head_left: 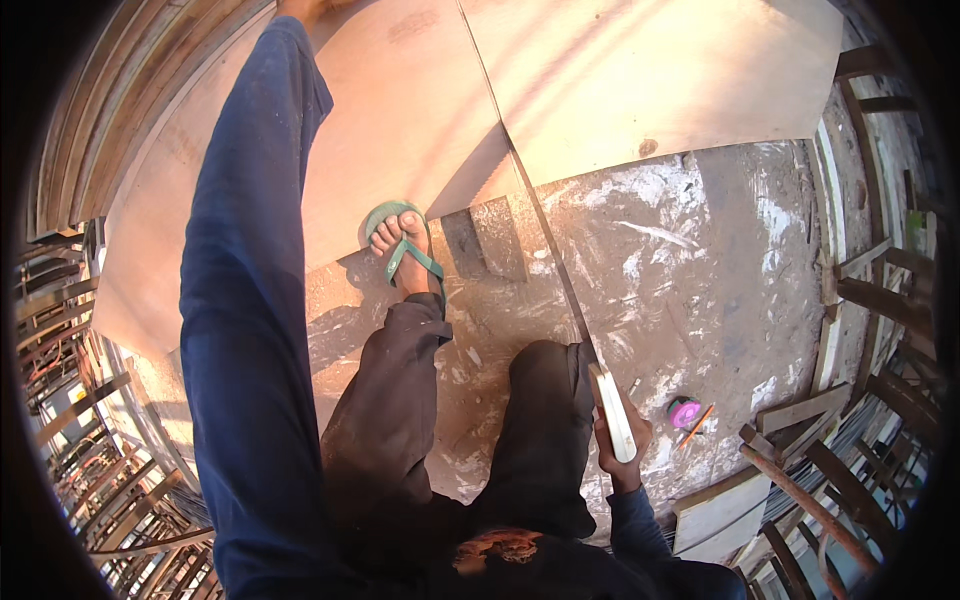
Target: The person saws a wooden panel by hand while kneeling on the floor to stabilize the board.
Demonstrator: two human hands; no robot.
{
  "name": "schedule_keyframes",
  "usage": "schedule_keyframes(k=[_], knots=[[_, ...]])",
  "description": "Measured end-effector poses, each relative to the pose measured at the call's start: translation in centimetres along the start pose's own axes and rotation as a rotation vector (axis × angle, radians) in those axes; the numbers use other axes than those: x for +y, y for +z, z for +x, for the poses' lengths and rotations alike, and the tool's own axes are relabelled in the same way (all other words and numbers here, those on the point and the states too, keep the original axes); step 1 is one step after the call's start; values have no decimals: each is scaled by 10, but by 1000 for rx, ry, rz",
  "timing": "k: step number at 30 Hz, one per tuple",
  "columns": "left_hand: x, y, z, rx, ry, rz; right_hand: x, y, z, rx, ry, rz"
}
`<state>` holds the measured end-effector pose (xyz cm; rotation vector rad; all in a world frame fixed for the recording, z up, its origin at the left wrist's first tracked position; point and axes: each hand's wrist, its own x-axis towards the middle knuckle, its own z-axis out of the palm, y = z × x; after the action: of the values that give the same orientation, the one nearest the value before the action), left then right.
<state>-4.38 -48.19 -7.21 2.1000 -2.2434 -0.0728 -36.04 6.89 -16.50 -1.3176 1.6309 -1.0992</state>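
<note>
Right hand: fingers wrapped around the near end of a long straightedge, a pale flat bar held on edge. The bar runs from the hand away up across the concrete floor and along the seam between two plywood sheets.

Left arm: blue sleeve stretches up over the left plywood sheet; the hand sits at the top rim of the view, finger state cannot be told.

Foot in a green sandal stands left of the straightedge, toes on the plywood edge. A pink round object and an orange pencil lie on the floor just right of the bar's held end.
</note>
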Motion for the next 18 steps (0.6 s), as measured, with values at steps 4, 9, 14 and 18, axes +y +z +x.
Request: schedule_keyframes(k=[4, 9, 14, 18], knots=[[12, -19, -24, 123, 39, 17, 44, 57, 63, -50, 10, 23], [26, -37, -43, 33, 3, -101, 66, 47, 53, -62, 163, 57], [8, -15, -18, 25, 45, -13, 75, 16, -8, -35, 86, 28], [1, -3, -13, 47, 34, 8, 74, 8, -25, 44, -122, -53]])
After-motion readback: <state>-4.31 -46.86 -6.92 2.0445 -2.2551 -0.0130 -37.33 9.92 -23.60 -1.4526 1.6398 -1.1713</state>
